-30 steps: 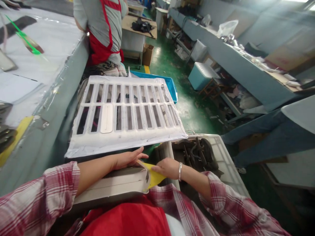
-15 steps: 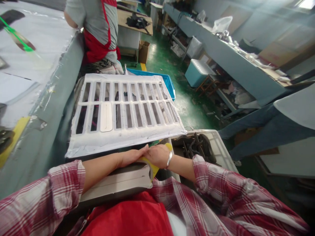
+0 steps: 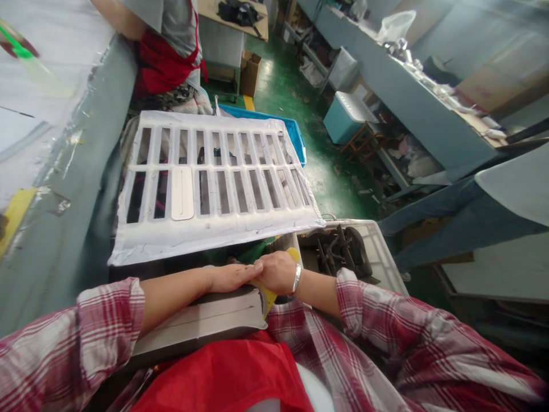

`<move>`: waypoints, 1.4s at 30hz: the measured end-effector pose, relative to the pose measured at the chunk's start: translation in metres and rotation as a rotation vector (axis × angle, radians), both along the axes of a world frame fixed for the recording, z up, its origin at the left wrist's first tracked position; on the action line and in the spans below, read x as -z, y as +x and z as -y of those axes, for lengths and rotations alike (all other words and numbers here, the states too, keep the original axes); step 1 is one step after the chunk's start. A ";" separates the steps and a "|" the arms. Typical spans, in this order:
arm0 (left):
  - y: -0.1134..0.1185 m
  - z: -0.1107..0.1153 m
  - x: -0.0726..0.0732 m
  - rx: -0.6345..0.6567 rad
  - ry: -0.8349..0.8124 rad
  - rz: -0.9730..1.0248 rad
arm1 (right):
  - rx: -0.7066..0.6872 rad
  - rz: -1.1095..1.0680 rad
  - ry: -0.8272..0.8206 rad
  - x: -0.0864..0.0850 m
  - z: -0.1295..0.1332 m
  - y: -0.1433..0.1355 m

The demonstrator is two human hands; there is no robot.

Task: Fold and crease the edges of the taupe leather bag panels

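Observation:
My left hand [image 3: 234, 277] lies flat on top of a dark piece with a thick pale edge [image 3: 206, 316], its fingertips touching my right hand. The fingers of my right hand [image 3: 277, 272] are curled down at the right end of this piece, beside a yellow strip [image 3: 269, 296]; what they grip, if anything, is hidden. A silver bracelet circles the right wrist. Just beyond both hands is a white slotted panel [image 3: 223, 221], with one slot covered by a pale rounded plate [image 3: 183, 193].
A white bin [image 3: 388, 260] with black parts stands right of my hands. Behind the panel is a blue bin [image 3: 295, 140]. A grey table [image 3: 81, 171] runs along the left, where a person in a red apron stands. Another person's legs show at right.
The view has tilted down slightly, so the panel and the person sit higher in the picture. Both hands stay together at the same piece, the left lying a little flatter.

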State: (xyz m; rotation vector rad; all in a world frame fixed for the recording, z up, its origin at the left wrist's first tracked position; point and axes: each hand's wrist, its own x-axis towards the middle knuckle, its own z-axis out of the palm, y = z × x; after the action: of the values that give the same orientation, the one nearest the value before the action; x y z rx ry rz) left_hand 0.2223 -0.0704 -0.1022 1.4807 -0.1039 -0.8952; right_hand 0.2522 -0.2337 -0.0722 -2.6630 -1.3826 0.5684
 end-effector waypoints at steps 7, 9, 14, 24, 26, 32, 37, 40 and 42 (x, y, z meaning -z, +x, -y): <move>-0.004 0.000 0.005 0.379 0.212 0.275 | -0.014 0.036 -0.094 -0.008 -0.002 -0.007; -0.004 -0.001 0.005 0.417 0.216 0.310 | -0.028 0.044 -0.104 -0.010 -0.003 -0.008; -0.003 -0.003 -0.001 0.464 0.231 0.287 | -0.045 0.037 -0.116 -0.010 -0.003 -0.009; -0.001 -0.005 -0.011 0.466 0.342 0.213 | 0.042 0.064 -0.014 0.002 -0.002 -0.012; 0.000 -0.004 -0.012 0.485 0.348 0.207 | 0.061 0.054 -0.011 0.002 -0.001 -0.014; -0.001 -0.008 -0.010 0.551 0.304 0.262 | -0.066 0.028 -0.053 -0.002 -0.005 -0.013; -0.006 -0.018 -0.011 0.564 0.494 0.314 | -0.133 0.096 -0.012 -0.003 -0.018 -0.012; -0.011 -0.019 -0.018 0.554 0.561 0.355 | -0.108 0.133 0.005 -0.005 -0.025 -0.016; -0.016 -0.019 -0.025 0.533 0.639 0.385 | -0.136 0.125 -0.007 -0.007 -0.030 -0.015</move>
State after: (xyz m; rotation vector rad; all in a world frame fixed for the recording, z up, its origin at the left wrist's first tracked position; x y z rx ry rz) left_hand 0.2059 -0.0518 -0.0768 2.2769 -0.5596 -1.1121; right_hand 0.2370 -0.2039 -0.0649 -2.6662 -1.6078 0.4259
